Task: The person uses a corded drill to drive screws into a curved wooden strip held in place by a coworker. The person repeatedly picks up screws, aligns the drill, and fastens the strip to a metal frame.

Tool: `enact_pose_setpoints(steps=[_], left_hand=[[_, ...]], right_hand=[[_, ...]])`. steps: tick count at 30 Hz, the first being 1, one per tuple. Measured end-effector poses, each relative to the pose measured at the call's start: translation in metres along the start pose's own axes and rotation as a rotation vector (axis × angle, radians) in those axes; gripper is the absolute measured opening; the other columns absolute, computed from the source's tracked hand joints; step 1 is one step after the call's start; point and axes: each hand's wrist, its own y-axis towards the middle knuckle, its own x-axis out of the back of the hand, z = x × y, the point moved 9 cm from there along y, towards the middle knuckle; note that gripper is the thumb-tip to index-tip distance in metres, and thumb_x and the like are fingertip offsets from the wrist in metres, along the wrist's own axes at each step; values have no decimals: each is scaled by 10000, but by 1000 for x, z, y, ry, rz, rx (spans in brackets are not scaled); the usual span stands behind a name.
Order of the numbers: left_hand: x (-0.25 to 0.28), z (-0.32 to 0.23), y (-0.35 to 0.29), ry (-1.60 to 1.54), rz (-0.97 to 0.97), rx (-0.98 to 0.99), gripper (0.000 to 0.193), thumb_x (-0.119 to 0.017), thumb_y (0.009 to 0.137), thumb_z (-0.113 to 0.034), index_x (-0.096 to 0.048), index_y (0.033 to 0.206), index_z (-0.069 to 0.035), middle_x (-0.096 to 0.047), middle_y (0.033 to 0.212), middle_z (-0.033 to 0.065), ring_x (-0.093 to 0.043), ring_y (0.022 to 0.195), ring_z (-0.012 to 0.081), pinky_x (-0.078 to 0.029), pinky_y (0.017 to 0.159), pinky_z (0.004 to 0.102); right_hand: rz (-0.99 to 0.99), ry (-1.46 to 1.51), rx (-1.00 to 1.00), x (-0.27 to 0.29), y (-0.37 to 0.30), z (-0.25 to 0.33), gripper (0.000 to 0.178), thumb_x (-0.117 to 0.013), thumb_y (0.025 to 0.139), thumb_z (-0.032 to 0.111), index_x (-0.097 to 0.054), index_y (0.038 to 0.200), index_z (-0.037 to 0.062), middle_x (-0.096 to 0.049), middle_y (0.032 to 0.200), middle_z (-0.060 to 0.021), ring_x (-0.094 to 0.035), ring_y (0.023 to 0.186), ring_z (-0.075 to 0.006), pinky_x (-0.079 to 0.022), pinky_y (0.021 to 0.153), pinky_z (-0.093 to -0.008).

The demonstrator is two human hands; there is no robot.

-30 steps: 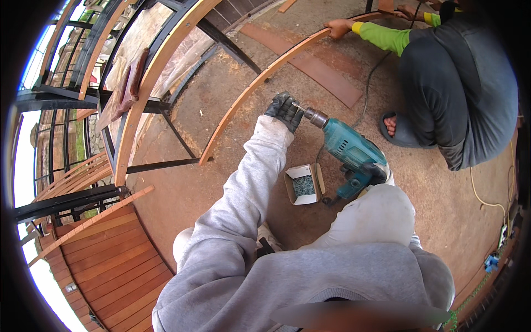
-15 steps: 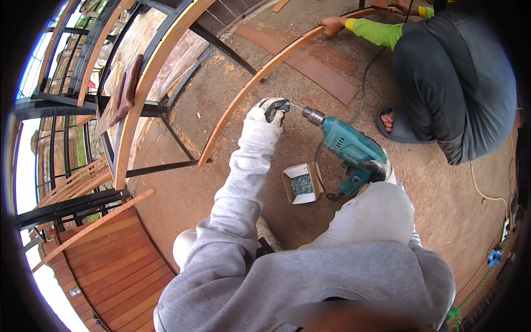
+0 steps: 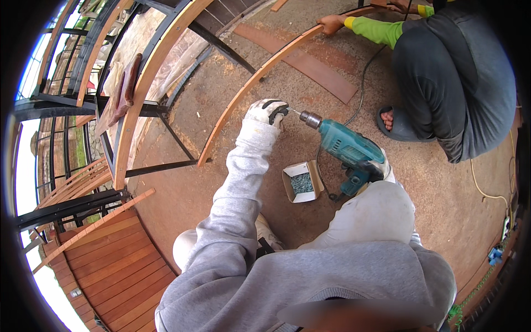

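Observation:
My right hand, in a white and black work glove, grips the rear handle of a teal corded drill. The drill points up and to the left, and a thin bit sticks out of its metal chuck. At the bit's tip my gloved left hand has its fingers pinched together; what they hold, if anything, is too small to make out. Below the drill, an open cardboard box of screws stands on the floor.
A curved wooden strip runs just beyond my left hand. A co-worker's hand holds its far end. A flat brown board lies behind it. Black metal frames with curved wooden rails stand at left, above wooden decking.
The drill has shifted slightly up and left, bringing its bit tip against my left fingertips. My left hand has barely moved, and the co-worker holds the strip as before.

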Motion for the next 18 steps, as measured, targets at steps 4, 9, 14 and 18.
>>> enact_pose_setpoints(steps=[4, 9, 14, 18], left_hand=[[-5, 4, 2, 44, 34, -34, 264, -735, 827, -118, -726, 1089, -141, -703, 1107, 97, -638, 1094, 334, -489, 1003, 454], [-14, 13, 5, 30, 115, -9, 260, -734, 823, -132, -729, 1082, -152, -698, 1106, 94, -637, 1089, 338, -498, 992, 439], [-23, 22, 7, 121, 284, 69, 230, -703, 855, -138, -722, 1082, -166, -683, 1100, 95, -632, 1095, 339, -505, 980, 439], [-19, 10, 14, 174, 381, 56, 262, -661, 864, -65, -710, 1109, -141, -672, 1105, 90, -643, 1091, 323, -522, 962, 429]], right_hand=[[-6, -20, 7, 6, 1, -8, 822, -878, 703, 321, -544, 1373, -17, -706, 1150, -173, -708, 987, -273, -587, 846, -404], [-128, -200, 113, 43, -4, -29, 806, -884, 698, 278, -549, 1370, -13, -698, 1162, -167, -688, 1032, -272, -559, 887, -404], [-309, -559, 271, 94, -15, -47, 793, -890, 692, 234, -553, 1367, -9, -691, 1175, -160, -668, 1077, -271, -532, 927, -404], [-249, -690, 252, 113, -12, -59, 790, -901, 666, 189, -567, 1357, 5, -678, 1193, -154, -643, 1124, -277, -499, 972, -406]])
